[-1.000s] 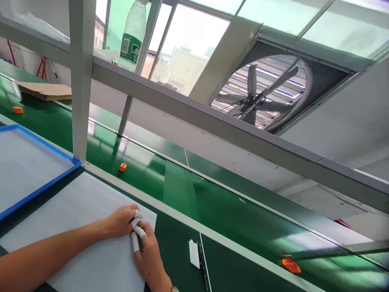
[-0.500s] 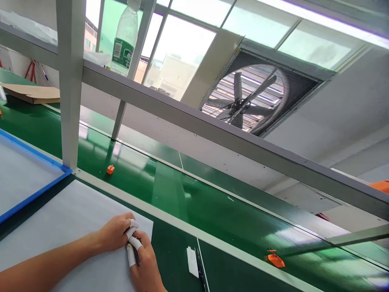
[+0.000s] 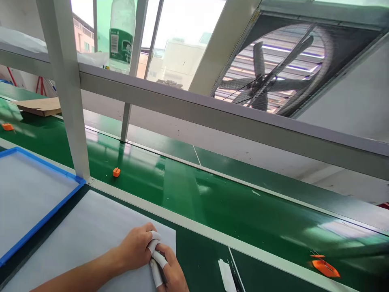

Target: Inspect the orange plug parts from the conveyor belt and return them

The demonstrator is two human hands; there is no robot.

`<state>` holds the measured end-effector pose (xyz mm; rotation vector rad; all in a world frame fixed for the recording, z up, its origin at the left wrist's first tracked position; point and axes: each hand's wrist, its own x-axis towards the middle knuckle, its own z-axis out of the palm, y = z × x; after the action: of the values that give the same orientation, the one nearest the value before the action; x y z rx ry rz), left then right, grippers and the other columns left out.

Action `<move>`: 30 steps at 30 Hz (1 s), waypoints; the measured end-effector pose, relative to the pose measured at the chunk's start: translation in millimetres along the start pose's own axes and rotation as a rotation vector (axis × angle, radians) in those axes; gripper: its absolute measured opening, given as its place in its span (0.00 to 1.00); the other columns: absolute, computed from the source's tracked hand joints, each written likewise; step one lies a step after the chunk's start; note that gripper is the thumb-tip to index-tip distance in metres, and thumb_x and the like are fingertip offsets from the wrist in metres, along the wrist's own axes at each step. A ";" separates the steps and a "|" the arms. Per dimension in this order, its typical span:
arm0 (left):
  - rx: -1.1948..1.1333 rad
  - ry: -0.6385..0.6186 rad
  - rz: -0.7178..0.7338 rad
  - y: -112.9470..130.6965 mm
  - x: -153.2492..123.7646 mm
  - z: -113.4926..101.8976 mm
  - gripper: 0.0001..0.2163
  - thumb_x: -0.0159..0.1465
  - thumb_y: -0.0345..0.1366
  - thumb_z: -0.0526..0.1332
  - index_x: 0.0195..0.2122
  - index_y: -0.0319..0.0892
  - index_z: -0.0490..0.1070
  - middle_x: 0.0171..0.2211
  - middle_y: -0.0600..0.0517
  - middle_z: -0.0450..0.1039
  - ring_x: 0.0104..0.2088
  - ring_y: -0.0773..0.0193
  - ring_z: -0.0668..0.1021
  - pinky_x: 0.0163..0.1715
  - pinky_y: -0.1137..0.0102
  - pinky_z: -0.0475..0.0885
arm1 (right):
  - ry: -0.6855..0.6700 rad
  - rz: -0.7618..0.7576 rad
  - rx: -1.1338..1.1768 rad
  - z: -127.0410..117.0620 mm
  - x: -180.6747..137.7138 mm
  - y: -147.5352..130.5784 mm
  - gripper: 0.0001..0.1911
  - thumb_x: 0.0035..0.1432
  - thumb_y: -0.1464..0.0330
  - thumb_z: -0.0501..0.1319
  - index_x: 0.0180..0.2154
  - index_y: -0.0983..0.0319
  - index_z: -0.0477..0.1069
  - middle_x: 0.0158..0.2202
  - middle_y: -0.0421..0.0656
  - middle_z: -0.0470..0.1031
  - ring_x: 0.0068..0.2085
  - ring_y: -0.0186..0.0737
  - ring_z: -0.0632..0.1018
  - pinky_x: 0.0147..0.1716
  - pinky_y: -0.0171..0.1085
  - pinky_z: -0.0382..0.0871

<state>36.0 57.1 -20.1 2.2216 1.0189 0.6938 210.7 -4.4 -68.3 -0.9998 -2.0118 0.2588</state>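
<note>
My left hand (image 3: 136,248) rests on a white foam sheet (image 3: 85,239) at the bottom of the view, its fingers curled, the tips in white finger cots. My right hand (image 3: 172,271) meets it from below right, fingers also in white cots and pressed against the left fingertips. Both hands pinch together at one spot; what lies between the fingertips is hidden. The sheet lies on a dark green bench top beside a green conveyor belt (image 3: 194,194).
A blue-framed white tray (image 3: 45,215) lies at the left. Small orange parts (image 3: 116,172) (image 3: 324,267) (image 3: 7,127) sit on the belt. A grey metal frame post (image 3: 68,105) and rail cross the view, with a water bottle (image 3: 121,36) on the rail. Cardboard (image 3: 39,106) lies far left; a white label (image 3: 226,275) by my hands.
The view shifted, so my hands sit lower and further right in the frame. Their pinched posture on the foam sheet is the same.
</note>
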 end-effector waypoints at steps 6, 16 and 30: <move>0.034 -0.014 0.004 0.2 -0.1 1.2 0.14 0.56 0.20 0.55 0.37 0.43 0.74 0.41 0.52 0.75 0.39 0.61 0.78 0.41 0.70 0.72 | -0.063 0.014 -0.020 -11.1 6.9 -10.2 0.25 0.53 0.82 0.53 0.51 0.61 0.72 0.51 0.52 0.73 0.52 0.47 0.77 0.49 0.42 0.77; 0.030 0.013 0.008 4.2 -3.6 0.3 0.12 0.54 0.20 0.55 0.33 0.43 0.72 0.41 0.52 0.75 0.38 0.60 0.78 0.39 0.69 0.71 | -0.112 0.124 0.005 -15.0 10.0 -26.6 0.24 0.58 0.82 0.52 0.53 0.60 0.71 0.51 0.52 0.72 0.52 0.48 0.76 0.50 0.46 0.77; 0.050 -0.007 0.047 7.1 -3.8 -8.5 0.14 0.58 0.20 0.53 0.38 0.43 0.73 0.41 0.51 0.75 0.40 0.62 0.77 0.41 0.70 0.72 | -0.078 0.123 -0.011 -19.3 19.4 -35.5 0.23 0.57 0.82 0.54 0.51 0.60 0.72 0.50 0.50 0.73 0.50 0.47 0.76 0.50 0.45 0.76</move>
<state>31.7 52.8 -10.2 2.2963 0.9939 0.6877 199.7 -16.9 -26.7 -1.1384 -2.0254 0.3582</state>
